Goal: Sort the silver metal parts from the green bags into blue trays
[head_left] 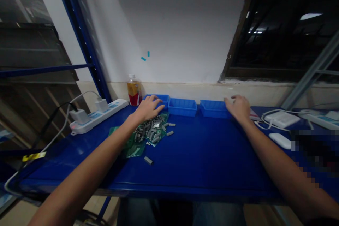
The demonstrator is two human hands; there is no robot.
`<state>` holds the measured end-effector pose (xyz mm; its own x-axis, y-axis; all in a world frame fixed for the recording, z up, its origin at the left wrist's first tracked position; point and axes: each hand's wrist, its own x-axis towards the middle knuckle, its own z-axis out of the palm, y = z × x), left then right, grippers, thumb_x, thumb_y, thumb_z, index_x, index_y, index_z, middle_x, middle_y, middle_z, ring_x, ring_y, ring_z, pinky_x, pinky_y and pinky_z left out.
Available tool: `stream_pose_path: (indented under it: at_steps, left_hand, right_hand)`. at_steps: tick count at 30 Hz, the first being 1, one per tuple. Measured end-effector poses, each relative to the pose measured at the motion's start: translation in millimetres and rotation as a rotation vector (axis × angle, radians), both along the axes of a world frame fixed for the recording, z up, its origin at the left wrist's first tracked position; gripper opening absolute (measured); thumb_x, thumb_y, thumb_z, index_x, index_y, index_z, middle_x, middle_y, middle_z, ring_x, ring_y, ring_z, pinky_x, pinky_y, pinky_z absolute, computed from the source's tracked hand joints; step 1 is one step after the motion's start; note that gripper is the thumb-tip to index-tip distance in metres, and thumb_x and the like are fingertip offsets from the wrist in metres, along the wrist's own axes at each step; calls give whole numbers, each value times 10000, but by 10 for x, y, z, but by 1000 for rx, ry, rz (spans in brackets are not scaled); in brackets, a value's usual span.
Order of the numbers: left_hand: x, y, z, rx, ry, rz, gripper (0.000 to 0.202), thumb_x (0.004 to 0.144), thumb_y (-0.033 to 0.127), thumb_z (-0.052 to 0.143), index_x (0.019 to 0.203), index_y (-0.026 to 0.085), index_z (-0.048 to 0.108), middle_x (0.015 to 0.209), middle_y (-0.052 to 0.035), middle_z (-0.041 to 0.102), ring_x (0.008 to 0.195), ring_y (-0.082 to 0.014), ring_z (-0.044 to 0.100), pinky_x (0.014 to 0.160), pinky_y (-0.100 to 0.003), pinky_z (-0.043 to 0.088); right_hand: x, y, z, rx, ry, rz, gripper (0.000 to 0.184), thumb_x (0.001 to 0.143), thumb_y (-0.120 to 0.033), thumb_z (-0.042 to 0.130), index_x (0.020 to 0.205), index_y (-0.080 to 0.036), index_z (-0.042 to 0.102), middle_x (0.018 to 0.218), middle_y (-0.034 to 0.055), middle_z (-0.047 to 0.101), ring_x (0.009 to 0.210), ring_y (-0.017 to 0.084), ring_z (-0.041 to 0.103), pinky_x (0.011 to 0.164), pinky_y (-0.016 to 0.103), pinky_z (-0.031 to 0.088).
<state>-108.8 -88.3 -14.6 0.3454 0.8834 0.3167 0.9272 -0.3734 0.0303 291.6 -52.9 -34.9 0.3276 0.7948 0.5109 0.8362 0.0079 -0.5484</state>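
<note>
My left hand [150, 108] reaches to the left blue bin [165, 96], fingers spread over its front. Whether the fingertips touch the bin is hard to tell. Beside it stands the middle blue bin [182, 112]. My right hand [239, 108] is at the right end of the right blue bin [214, 113], thumb and fingers apart, with nothing visible in it. Below my left hand, a heap of small grey metal pieces [155, 132] lies on green plastic bags [135, 151], partly covered by my forearm. One single metal piece [148, 160] lies nearer the table's front.
A drink bottle [134, 91] stands by the wall, left of the bins. At left is a power strip [92, 118] with plugs and cables. On the right lie a white adapter [283, 118], a white mouse-like object [280, 141] and cables. The blue table [206, 162] meets the wall behind.
</note>
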Motion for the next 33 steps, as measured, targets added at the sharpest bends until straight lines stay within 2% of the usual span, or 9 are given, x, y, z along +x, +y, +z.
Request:
stream_pose_path:
  at_steps: [1, 2, 3, 5, 7, 9, 15, 26, 33]
  left_hand:
    - [74, 42, 34, 64, 6, -51, 584, 881, 608, 277, 1319, 265, 454, 1372, -103, 405, 1229, -310, 390, 1009, -461, 323]
    - [145, 99, 59, 97, 22, -94, 608, 855, 615, 356, 1347, 263, 415, 1389, -107, 385, 1234, -314, 391, 1012, -454, 328]
    - [209, 168, 71, 93, 44, -123, 669, 821, 621, 429, 1378, 256, 370, 1414, -116, 359, 1243, -324, 390, 1013, -450, 334]
    - [304, 329, 58, 4, 87, -127, 815, 758, 627, 525, 1421, 210, 301, 1451, -147, 317, 1263, -345, 386, 1014, -438, 346]
    - [347, 486, 4, -76, 105, -125, 842, 747, 604, 553, 1416, 152, 314, 1435, -164, 357, 1263, -324, 408, 1019, -391, 356]
    - [350, 605, -65, -94, 104, -133, 760, 777, 562, 542, 1379, 128, 380, 1398, -158, 419, 1252, -285, 434, 1025, -343, 355]
    - [336, 774, -149, -43, 89, -125, 645, 819, 527, 515, 1322, 127, 455, 1356, -141, 470, 1227, -253, 465, 1022, -315, 360]
    - [533, 847, -147, -43, 150, -127, 532, 857, 394, 543, 1315, 136, 462, 1369, -143, 474, 1234, -240, 475, 1004, -297, 384]
    - [618, 829, -146, -2, 148, -76, 381, 862, 311, 544, 1206, 148, 557, 1251, -122, 578, 1198, -239, 510, 999, -302, 398]
  right_hand:
    - [-132, -33, 7, 26, -62, 37, 518, 755, -525, 574, 1108, -146, 579, 1073, 170, 579, 1112, 335, 474, 912, 447, 379]
    - [-282, -66, 2, 58, -244, 141, 604, 764, -576, 546, 1196, -154, 537, 1143, 173, 551, 1132, 342, 463, 941, 465, 355]
    - [-438, -93, -14, 64, -389, 230, 678, 768, -628, 512, 1262, -165, 493, 1180, 175, 531, 1133, 351, 464, 947, 484, 347]
    - [-721, -121, -75, -8, -514, 342, 760, 777, -692, 448, 1326, -167, 436, 1193, 180, 525, 1103, 350, 498, 918, 479, 381]
    - [-909, -96, -148, -57, -556, 414, 726, 811, -678, 411, 1331, -171, 433, 1221, 170, 520, 1073, 327, 533, 903, 449, 410]
    - [-992, -19, -207, -42, -571, 448, 626, 860, -606, 399, 1297, -163, 468, 1237, 155, 523, 1062, 304, 550, 905, 417, 425]
    - [-939, 287, -243, 43, -588, 471, 460, 889, -431, 446, 1230, -134, 527, 1216, 142, 562, 1077, 287, 558, 907, 394, 450]
    - [-756, 412, -286, 121, -556, 521, 457, 866, -441, 501, 1187, -123, 567, 1209, 134, 599, 1081, 292, 574, 915, 423, 469]
    - [-739, 442, -291, 110, -553, 517, 472, 874, -434, 498, 1218, -118, 566, 1274, 142, 563, 1128, 291, 559, 950, 416, 453]
